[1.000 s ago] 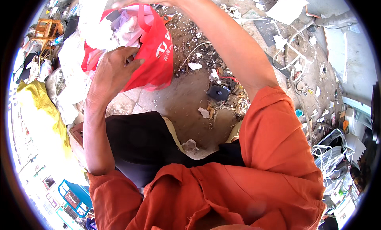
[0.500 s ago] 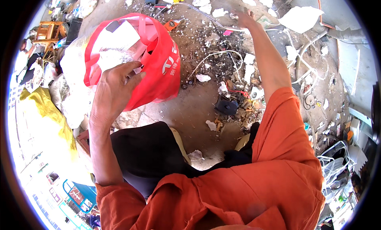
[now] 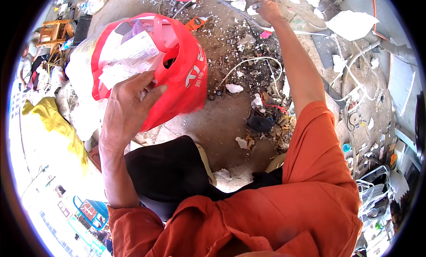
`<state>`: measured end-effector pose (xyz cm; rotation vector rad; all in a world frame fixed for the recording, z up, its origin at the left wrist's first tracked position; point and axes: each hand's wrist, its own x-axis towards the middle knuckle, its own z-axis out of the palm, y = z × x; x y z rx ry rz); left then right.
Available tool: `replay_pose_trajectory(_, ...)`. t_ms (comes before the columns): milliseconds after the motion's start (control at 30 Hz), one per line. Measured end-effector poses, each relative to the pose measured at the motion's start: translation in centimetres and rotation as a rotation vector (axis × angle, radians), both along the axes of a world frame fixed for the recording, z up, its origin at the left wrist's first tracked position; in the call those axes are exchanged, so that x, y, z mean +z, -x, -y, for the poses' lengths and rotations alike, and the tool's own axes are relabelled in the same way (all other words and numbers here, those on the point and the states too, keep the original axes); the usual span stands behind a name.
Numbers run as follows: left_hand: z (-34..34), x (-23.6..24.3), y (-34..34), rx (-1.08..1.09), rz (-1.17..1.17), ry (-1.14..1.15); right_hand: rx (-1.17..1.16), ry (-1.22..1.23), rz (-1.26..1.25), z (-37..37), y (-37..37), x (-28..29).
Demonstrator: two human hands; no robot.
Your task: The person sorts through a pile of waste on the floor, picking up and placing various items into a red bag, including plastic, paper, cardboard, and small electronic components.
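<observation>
My left hand (image 3: 128,104) has its thumb and fingers pinched on the near rim of a red shopping bag (image 3: 188,90), which stands open on the floor at the left. White pieces and a white package with a printed label (image 3: 140,49) fill the bag's mouth. Far ahead, my right arm is stretched out to the littered floor. There my right hand (image 3: 270,9) is closed, with curled fingers at a white foam-like chunk (image 3: 252,10). Whether the fingers grip that chunk or something smaller is hidden.
White chunks and crumbs lie scattered over the dirt floor. A loop of pale cable (image 3: 248,58), a black plastic part (image 3: 259,123) and an orange device (image 3: 195,23) lie among debris. Tangled hoses (image 3: 355,79) run along the right; a yellow sack (image 3: 57,124) lies left.
My right hand has moved slightly left over the floor onto a white chunk, its fingers curling in. The labelled package shows more clearly in the bag. My left hand stays on the rim.
</observation>
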<state>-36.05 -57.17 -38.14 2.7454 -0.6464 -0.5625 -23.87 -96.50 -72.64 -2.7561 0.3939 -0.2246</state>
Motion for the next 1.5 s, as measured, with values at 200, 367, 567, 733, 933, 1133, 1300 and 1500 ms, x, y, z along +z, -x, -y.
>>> replay_pose_trajectory(200, -1.2, -0.2, 0.0, -0.002, -0.010, -0.010, -0.045, -0.008, -0.075, -6.0, 0.6, 2.3)
replay_pose_trajectory(367, -0.8, -0.1, -0.1, 0.004, -0.022, 0.032, -0.118, -0.256, -0.045, -5.3, -1.7, 2.7)
replay_pose_trajectory(567, -0.2, 0.0, -0.2, -0.005, -0.027, 0.086, -0.041, -0.041, -0.368, -6.9, -5.5, 0.0)
replay_pose_trajectory(733, -1.0, 0.2, 0.0, -0.013, -0.017, 0.091, -0.205, -0.215, -0.097, -11.4, -3.3, 5.1)
replay_pose_trajectory(933, -0.7, 0.3, -0.2, -0.041, -0.042, 0.061, 0.032, -0.023, -0.051, -10.8, -8.0, 1.2)
replay_pose_trajectory(1133, -0.5, 0.0, -0.6, -0.074, -0.069, 0.058, 0.022, 0.024, 0.038, -11.5, -8.5, -2.2)
replay_pose_trajectory(1300, -1.8, 0.5, -0.3, -0.093, -0.022, 0.023, -0.038, 0.036, 0.081, -14.8, -4.3, 5.3)
replay_pose_trajectory(1500, -1.2, 0.3, -0.2, -0.154, -0.009, 0.077, -0.081, -0.307, 0.103, -7.8, -7.4, -1.1)
